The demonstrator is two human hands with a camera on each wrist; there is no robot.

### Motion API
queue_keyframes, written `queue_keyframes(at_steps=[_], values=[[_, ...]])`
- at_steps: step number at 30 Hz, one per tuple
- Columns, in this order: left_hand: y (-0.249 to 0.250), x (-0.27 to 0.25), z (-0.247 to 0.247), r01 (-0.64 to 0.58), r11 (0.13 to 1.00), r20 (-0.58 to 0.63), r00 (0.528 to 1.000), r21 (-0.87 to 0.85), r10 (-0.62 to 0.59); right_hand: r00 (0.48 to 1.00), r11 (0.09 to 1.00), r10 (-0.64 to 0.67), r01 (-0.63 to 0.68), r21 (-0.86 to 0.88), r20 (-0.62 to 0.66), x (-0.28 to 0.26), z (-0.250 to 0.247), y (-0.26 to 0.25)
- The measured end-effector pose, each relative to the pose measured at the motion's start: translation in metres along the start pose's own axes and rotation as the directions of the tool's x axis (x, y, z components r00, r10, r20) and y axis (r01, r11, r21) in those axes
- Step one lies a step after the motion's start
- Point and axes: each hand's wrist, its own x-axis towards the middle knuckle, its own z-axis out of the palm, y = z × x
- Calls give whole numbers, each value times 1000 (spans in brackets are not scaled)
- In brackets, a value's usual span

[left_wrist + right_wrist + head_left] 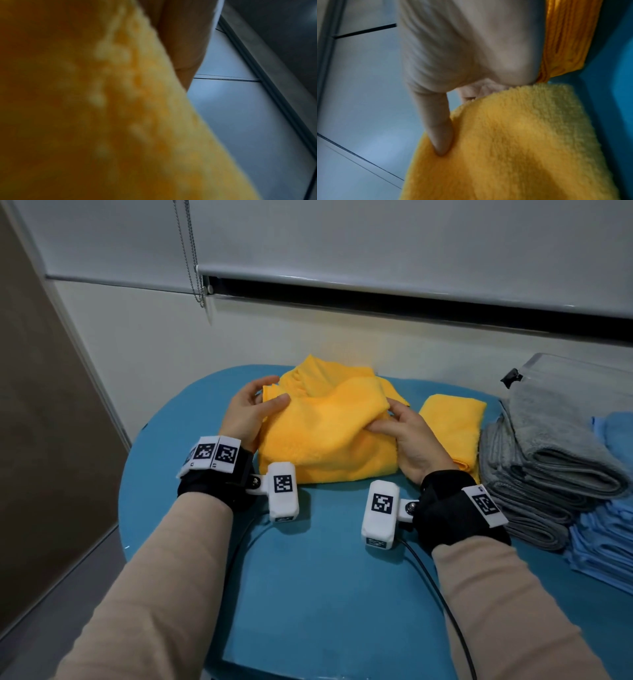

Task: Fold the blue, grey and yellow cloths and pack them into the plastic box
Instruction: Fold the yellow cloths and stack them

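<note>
A rumpled yellow cloth [325, 436] lies on the blue table [325, 559] in front of me. My left hand [255, 409] pinches its left edge between thumb and fingers. My right hand [394, 426] grips a raised fold at its right side; in the right wrist view the thumb [440, 135] presses into the yellow cloth [513, 148]. The left wrist view is filled by blurred yellow cloth [102, 121]. A folded yellow cloth [452, 426] lies to the right. The clear plastic box [565, 381] stands at the far right with a grey cloth [548, 419] hanging over it.
A stack of folded grey cloths [527, 491] sits right of the folded yellow one. Folded blue cloths [606, 542] are piled at the right edge. A wall with a roller blind [376, 251] and its bead chain [191, 251] rises behind the table.
</note>
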Motion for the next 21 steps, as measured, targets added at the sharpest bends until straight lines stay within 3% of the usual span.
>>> queue_keyframes(at_steps=[7, 10, 13, 15, 19, 21], values=[[-1, 2, -1, -219, 976, -156, 963, 17, 219, 995, 996, -88, 86, -30, -45, 1, 2, -2], [1, 3, -3, -149, 989, -77, 986, -9, 148, 994, 995, -93, 91, -35, -60, 1, 2, -1], [2, 3, -3, -42, 988, 53, 997, -147, 50, 988, 996, -81, 86, 32, -131, 2, 0, -2], [2, 4, -2, -52, 983, 98, 993, -173, 70, 984, 996, -75, 82, 38, -162, 2, -1, -3], [3, 2, 2, -133, 986, 117, 983, -104, 144, 991, 992, -68, 55, -113, -117, 2, 0, -1], [3, 0, 3, -167, 983, 125, 977, -74, 175, 994, 996, -84, 80, -49, -76, -2, 2, -4]])
